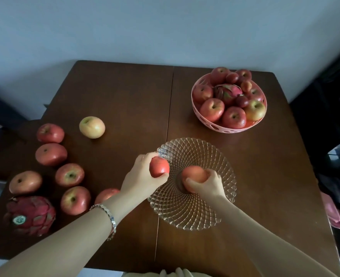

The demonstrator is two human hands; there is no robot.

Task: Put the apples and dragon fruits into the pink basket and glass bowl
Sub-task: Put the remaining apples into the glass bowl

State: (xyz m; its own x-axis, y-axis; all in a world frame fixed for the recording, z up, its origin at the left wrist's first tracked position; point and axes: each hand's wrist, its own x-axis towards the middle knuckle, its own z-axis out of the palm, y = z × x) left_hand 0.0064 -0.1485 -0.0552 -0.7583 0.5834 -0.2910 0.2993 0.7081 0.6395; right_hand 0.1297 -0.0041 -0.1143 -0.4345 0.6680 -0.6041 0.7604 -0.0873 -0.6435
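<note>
Both hands are at the glass bowl [193, 212]: the right hand [207, 185] grips an apple [194, 175] at its centre, the left hand [140, 177] clasps another apple [158, 166] over its near-left rim. Loose apples [70, 174] and a dragon fruit [30, 214] lie left; the pink basket [228, 128] sits full behind.

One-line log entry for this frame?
left hand: holds apple at glass bowl rim | right hand: sets apple at centre | pink basket: full
</note>
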